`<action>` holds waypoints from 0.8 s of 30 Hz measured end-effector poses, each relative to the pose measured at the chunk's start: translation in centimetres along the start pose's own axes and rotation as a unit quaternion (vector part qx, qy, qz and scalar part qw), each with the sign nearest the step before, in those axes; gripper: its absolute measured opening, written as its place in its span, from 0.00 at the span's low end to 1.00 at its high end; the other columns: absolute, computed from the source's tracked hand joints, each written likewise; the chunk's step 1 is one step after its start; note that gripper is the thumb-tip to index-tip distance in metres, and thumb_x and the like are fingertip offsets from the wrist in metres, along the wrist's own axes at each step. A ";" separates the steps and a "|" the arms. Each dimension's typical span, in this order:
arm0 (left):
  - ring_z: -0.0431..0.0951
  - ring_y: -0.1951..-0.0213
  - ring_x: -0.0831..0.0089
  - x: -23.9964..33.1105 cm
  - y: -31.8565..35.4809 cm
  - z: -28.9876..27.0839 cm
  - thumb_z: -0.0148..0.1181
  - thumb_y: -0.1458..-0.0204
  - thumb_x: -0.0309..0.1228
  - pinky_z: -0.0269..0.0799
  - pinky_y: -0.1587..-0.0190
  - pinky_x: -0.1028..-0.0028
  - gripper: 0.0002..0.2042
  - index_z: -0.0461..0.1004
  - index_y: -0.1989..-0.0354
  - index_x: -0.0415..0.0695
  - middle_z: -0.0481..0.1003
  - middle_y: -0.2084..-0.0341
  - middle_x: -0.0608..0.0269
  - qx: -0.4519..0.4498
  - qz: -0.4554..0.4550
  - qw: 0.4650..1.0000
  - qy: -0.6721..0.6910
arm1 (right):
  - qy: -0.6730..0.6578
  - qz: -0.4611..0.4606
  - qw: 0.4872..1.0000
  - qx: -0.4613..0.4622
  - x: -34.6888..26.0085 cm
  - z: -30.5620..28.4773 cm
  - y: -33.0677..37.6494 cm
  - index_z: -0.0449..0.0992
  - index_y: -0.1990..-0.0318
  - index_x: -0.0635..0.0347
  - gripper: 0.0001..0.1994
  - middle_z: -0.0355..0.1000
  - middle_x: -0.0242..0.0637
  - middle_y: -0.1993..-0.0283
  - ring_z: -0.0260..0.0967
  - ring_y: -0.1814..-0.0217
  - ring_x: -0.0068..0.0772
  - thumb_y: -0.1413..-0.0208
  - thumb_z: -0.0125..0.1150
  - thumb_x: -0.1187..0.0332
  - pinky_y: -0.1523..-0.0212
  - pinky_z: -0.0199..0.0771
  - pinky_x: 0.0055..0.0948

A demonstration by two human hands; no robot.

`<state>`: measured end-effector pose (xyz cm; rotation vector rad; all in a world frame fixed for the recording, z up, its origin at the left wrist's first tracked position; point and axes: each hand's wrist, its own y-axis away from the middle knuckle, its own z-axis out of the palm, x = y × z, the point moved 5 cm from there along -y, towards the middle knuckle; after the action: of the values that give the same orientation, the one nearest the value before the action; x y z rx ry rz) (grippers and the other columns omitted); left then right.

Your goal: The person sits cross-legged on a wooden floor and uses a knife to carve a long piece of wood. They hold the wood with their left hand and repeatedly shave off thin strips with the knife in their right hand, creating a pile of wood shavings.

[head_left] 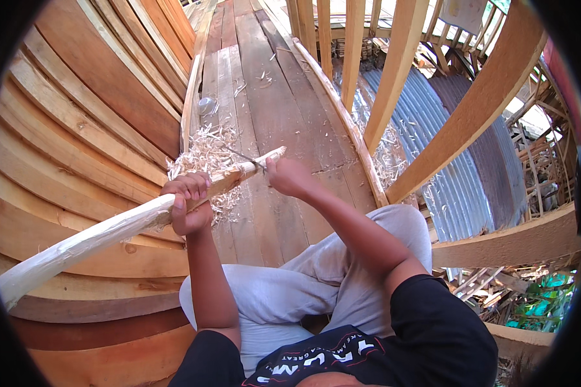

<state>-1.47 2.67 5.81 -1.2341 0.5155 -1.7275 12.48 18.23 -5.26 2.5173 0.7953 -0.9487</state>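
Observation:
A long, pale, peeled wooden pole [103, 229] slants up from the lower left across my lap. My left hand [192, 201] is wrapped round it partway along, just short of a darker, flat-cut stretch. My right hand [290, 178], slightly blurred, is closed at the pole's far end. It grips a knife [242, 155], whose thin dark blade lies across the pole close to its tip. The handle is hidden in my fist. Curled wood shavings [206, 145] are heaped on the floor behind and under the pole.
Stacked boards form a wall [77, 129] on the left. A plank floor [271, 97] runs ahead, with a small clear cup [207, 106] near the wall. To the right stand wooden railing posts [394, 77] above corrugated metal sheets [439, 161]. My crossed legs [271, 293] are close below the pole.

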 end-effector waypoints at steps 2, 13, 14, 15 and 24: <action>0.59 0.79 0.72 -0.6 0.3 -0.4 0.51 0.52 0.33 0.61 0.69 0.65 0.08 0.60 0.74 0.44 0.59 0.83 0.64 -0.002 -0.014 1.000 0.001 | -0.025 -0.007 0.997 -0.070 0.5 0.2 -0.1 0.77 0.71 0.71 0.32 0.73 0.63 0.65 0.71 0.58 0.63 0.37 0.32 0.51 0.52 0.67 0.52; 0.60 0.80 0.73 -0.8 0.2 0.6 0.55 0.54 0.30 0.63 0.71 0.67 0.09 0.62 0.76 0.43 0.61 0.84 0.65 -0.028 -0.017 0.999 0.025 | 0.021 0.017 0.995 0.099 0.2 -0.5 -0.5 0.78 0.72 0.68 0.26 0.74 0.59 0.68 0.73 0.62 0.58 0.39 0.34 0.58 0.57 0.71 0.52; 0.60 0.80 0.73 -0.9 0.3 0.8 0.56 0.54 0.30 0.63 0.71 0.67 0.09 0.62 0.76 0.43 0.61 0.84 0.65 -0.024 -0.014 0.999 0.017 | 0.028 0.031 0.995 0.092 0.2 -0.2 -0.3 0.78 0.72 0.67 0.26 0.74 0.58 0.68 0.73 0.63 0.59 0.39 0.34 0.58 0.57 0.71 0.53; 0.60 0.80 0.74 -0.9 0.5 0.8 0.56 0.54 0.30 0.63 0.71 0.67 0.09 0.62 0.76 0.43 0.61 0.84 0.65 -0.020 -0.010 1.000 0.009 | 0.034 0.045 0.995 0.086 0.1 0.1 0.2 0.78 0.72 0.67 0.26 0.74 0.58 0.69 0.73 0.64 0.60 0.40 0.34 0.58 0.58 0.71 0.53; 0.59 0.79 0.73 -1.3 1.3 0.7 0.55 0.54 0.34 0.59 0.67 0.67 0.10 0.61 0.77 0.45 0.60 0.84 0.66 -0.075 -0.035 0.996 -0.038 | 0.062 0.029 0.994 0.081 -2.3 -0.1 0.5 0.77 0.76 0.66 0.25 0.74 0.56 0.73 0.73 0.68 0.59 0.41 0.36 0.58 0.62 0.72 0.52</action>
<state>-0.16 3.27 4.50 -1.4333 0.5720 -1.7186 11.41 16.98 -3.55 2.7458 0.7032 -0.8776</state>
